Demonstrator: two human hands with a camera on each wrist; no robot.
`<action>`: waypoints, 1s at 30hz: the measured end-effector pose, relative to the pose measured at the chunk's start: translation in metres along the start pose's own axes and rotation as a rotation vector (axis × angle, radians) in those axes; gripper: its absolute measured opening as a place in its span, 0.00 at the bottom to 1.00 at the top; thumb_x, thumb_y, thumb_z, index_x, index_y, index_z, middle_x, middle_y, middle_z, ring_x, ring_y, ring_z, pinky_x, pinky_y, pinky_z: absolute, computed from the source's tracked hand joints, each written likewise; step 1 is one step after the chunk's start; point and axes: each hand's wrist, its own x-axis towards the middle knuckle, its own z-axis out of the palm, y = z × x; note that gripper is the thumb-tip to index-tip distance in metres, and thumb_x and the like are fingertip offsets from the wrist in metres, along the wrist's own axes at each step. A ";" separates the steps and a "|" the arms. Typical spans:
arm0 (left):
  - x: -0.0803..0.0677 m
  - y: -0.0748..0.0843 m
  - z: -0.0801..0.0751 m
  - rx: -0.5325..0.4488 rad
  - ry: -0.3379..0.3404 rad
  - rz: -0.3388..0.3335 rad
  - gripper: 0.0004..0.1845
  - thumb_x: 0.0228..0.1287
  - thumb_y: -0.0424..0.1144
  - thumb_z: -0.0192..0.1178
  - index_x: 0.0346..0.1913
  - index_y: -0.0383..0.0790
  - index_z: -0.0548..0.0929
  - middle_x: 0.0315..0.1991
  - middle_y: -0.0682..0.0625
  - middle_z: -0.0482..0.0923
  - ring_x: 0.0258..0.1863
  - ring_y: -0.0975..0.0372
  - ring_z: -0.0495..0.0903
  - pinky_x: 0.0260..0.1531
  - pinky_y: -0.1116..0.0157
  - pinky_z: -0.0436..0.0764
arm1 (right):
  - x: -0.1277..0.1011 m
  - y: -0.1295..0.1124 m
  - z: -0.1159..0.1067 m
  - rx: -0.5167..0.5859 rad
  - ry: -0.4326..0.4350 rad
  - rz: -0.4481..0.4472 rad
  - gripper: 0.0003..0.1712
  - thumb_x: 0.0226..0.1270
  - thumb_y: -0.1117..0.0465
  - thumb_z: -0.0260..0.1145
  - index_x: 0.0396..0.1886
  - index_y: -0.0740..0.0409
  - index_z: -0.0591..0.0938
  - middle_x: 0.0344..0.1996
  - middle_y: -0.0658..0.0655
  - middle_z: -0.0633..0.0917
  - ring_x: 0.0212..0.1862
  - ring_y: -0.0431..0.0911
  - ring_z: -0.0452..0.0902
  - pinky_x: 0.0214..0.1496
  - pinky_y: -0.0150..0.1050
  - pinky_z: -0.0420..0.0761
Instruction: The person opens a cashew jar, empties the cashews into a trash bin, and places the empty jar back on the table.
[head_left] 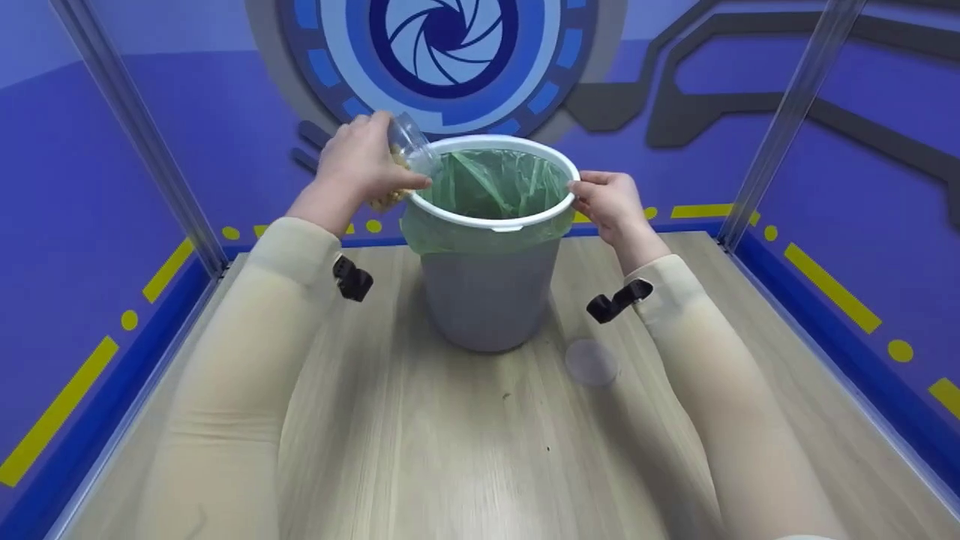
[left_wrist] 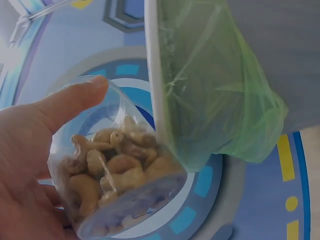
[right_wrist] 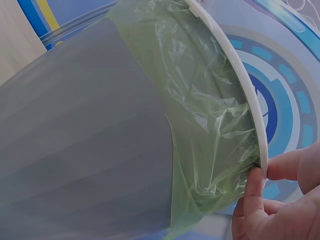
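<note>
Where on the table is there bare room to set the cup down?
Bare wood lies in front of the bin between the sleeves, except by the clear lid. Crowded at the rim: left hand holds the cup, right hand grips the rim.

**Hidden and cut-off parts**

Bin [head_left: 489, 300] floor is hidden by the green liner [head_left: 491, 184]. The clear cup [left_wrist: 117, 172] is cut off at the left wrist view's bottom edge. Round lid [head_left: 592, 362] on the table is blurred, detail unreadable.
</note>
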 end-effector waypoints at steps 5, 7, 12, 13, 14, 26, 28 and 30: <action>0.008 0.007 0.006 0.118 0.034 0.038 0.54 0.57 0.59 0.74 0.79 0.39 0.58 0.74 0.36 0.66 0.73 0.41 0.63 0.76 0.43 0.59 | 0.000 0.001 0.001 0.003 0.004 0.002 0.27 0.75 0.69 0.59 0.71 0.74 0.71 0.69 0.69 0.74 0.57 0.48 0.78 0.43 0.22 0.82; 0.010 0.010 0.009 0.171 0.051 0.066 0.54 0.57 0.57 0.74 0.79 0.38 0.58 0.75 0.35 0.64 0.74 0.40 0.61 0.77 0.43 0.58 | 0.000 0.001 0.001 0.006 0.002 0.003 0.27 0.75 0.69 0.59 0.71 0.74 0.71 0.69 0.69 0.74 0.56 0.48 0.78 0.43 0.22 0.82; 0.015 0.018 0.015 0.352 0.058 0.125 0.54 0.60 0.56 0.73 0.79 0.37 0.55 0.76 0.33 0.61 0.74 0.39 0.60 0.76 0.44 0.59 | 0.001 0.001 0.000 -0.007 -0.003 0.004 0.27 0.76 0.68 0.59 0.71 0.73 0.71 0.70 0.69 0.74 0.58 0.48 0.78 0.45 0.23 0.82; 0.016 0.020 0.016 0.382 0.053 0.133 0.54 0.61 0.56 0.72 0.80 0.37 0.54 0.76 0.33 0.60 0.75 0.39 0.59 0.76 0.44 0.58 | 0.001 0.001 0.000 -0.010 -0.004 0.003 0.27 0.76 0.68 0.58 0.72 0.73 0.71 0.70 0.68 0.74 0.59 0.48 0.78 0.46 0.23 0.82; 0.017 0.022 0.016 0.413 0.045 0.139 0.54 0.61 0.55 0.72 0.80 0.37 0.53 0.77 0.33 0.60 0.75 0.39 0.59 0.76 0.44 0.58 | 0.001 0.001 0.000 -0.009 -0.002 0.002 0.27 0.76 0.68 0.58 0.71 0.73 0.71 0.70 0.68 0.74 0.59 0.48 0.77 0.46 0.23 0.82; 0.020 0.028 0.022 0.607 0.085 0.252 0.45 0.67 0.44 0.66 0.80 0.36 0.54 0.75 0.33 0.62 0.76 0.40 0.58 0.80 0.47 0.53 | 0.001 -0.001 0.000 -0.017 0.006 0.016 0.28 0.76 0.67 0.59 0.72 0.71 0.70 0.70 0.67 0.74 0.61 0.48 0.76 0.45 0.23 0.82; 0.020 0.027 0.024 0.617 0.107 0.272 0.41 0.69 0.40 0.63 0.80 0.36 0.56 0.75 0.33 0.63 0.76 0.41 0.59 0.81 0.47 0.52 | 0.001 -0.001 0.000 -0.012 0.003 0.020 0.28 0.76 0.68 0.59 0.73 0.71 0.70 0.70 0.67 0.73 0.60 0.48 0.77 0.45 0.23 0.82; 0.020 0.027 0.025 0.627 0.128 0.290 0.37 0.72 0.36 0.59 0.79 0.36 0.57 0.75 0.33 0.63 0.76 0.41 0.59 0.81 0.48 0.52 | 0.000 -0.001 0.000 -0.011 0.000 0.019 0.28 0.76 0.68 0.59 0.73 0.72 0.70 0.70 0.67 0.73 0.60 0.48 0.77 0.45 0.22 0.82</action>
